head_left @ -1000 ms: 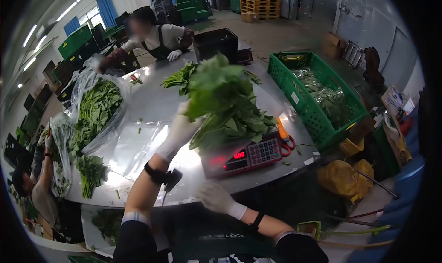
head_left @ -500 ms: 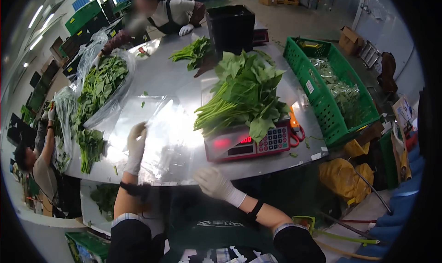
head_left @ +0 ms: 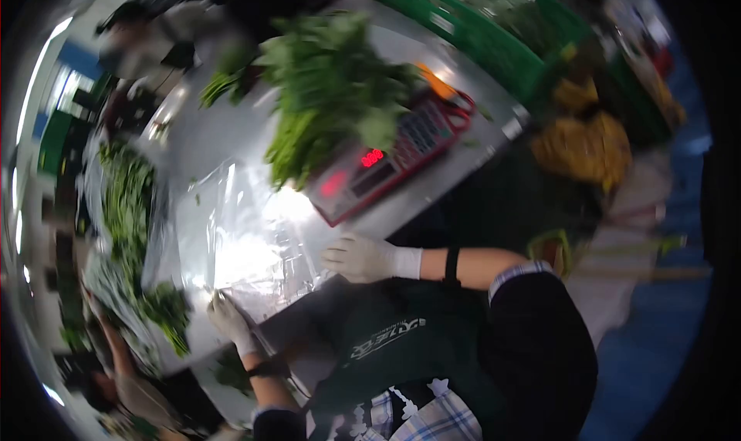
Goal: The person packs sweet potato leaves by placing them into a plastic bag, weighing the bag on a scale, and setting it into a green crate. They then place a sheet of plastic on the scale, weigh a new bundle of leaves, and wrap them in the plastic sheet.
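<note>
A clear plastic bag (head_left: 202, 236) lies flat and shiny on the metal table. My left hand (head_left: 229, 319), in a white glove, is at the bag's near left corner, thumb and fingers pinched on its edge. My gloved right hand (head_left: 359, 257) is at the table's front edge, close to the bag's right side. Its fingers are curled together, and what they hold, if anything, is hidden. Above it, a big bunch of leafy greens (head_left: 324, 94) rests on a red and silver digital scale (head_left: 382, 171) with lit red digits.
More greens (head_left: 127, 202) lie in plastic at the left, with a small bunch (head_left: 168, 310) nearer. Another bunch (head_left: 225, 82) is farther back. A green crate (head_left: 486, 24) stands beyond the scale, near orange-handled scissors (head_left: 440, 82). Co-workers (head_left: 143, 406) are at the left and far side.
My view has turned and blurred. The left hand has come down from above the bag to its near corner, fingers closing there. The right hand remains by the table edge.
</note>
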